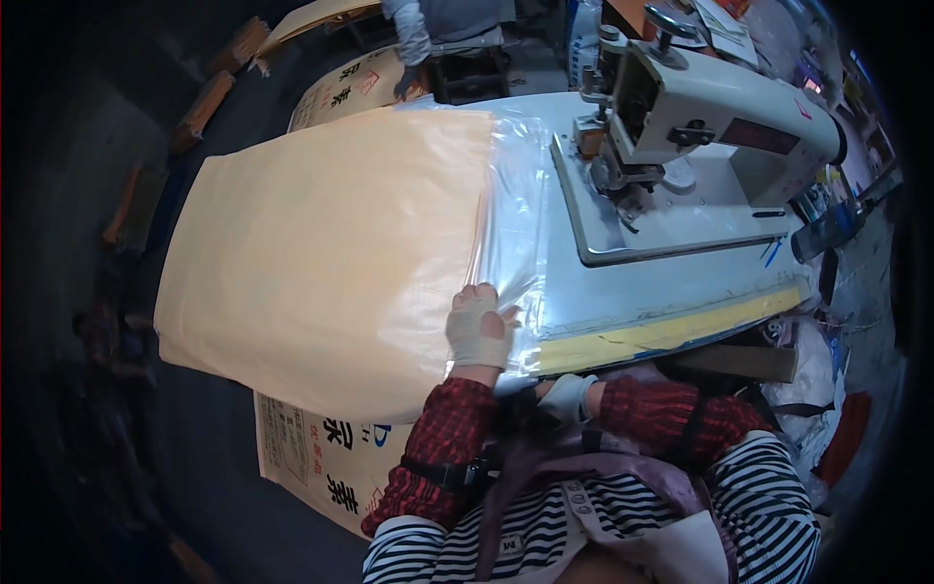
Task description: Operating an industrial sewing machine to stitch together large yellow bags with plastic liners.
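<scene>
A large tan woven sack (331, 253) lies flat across the left of the table, and a clear plastic liner (516, 224) sticks out along its right edge. At the near end of that edge is my left hand (479, 326), in a pale fingerless glove. Its fingers curl closed over the sack's edge and the liner, with the thumb on the liner. Below the table's front edge, close to my body, my right hand (567, 397) wears a pale glove too. Its fingers go out of sight beside something dark that I cannot make out.
A white industrial sewing machine (720, 136) stands on the table's right side. A yellow strip (681, 321) runs along the front edge. Printed sacks (321, 457) hang below the tan one at left. Across the table another person's gloved hand (411, 83) is near more sacks.
</scene>
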